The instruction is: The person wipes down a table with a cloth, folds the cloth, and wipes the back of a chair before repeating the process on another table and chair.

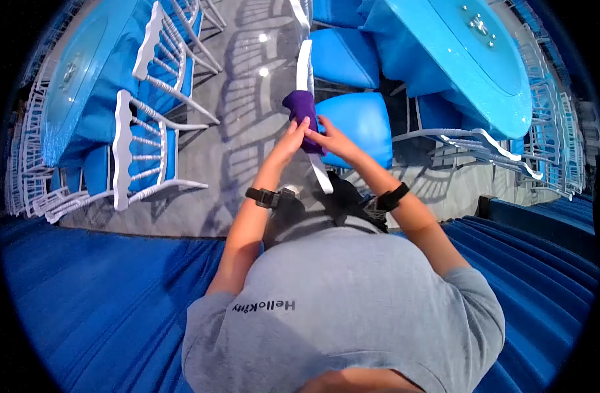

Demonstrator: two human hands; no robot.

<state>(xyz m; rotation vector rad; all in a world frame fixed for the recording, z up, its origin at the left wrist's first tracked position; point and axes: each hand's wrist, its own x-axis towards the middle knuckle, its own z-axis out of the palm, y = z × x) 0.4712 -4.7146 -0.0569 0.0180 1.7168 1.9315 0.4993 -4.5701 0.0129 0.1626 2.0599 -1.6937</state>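
A bunched purple cloth (302, 107) lies over the white top rail of a chair back (320, 173) in front of me. My left hand (292, 139) presses on the near left side of the cloth, fingers closed against it. From the right, my right hand (332, 140) grips the same cloth, its fingertips meeting those of the left. Part of the rail is hidden beneath the cloth and hands. The chair's blue seat (359, 128) is just to the right of my right hand.
A round table with a glossy blue top (490, 72) stands at the right, another blue-covered table (74, 72) at the left. White chairs (123, 150) surround both. Grey floor (241, 124) runs between them. Blue pleated fabric (110, 295) spreads behind and beside me.
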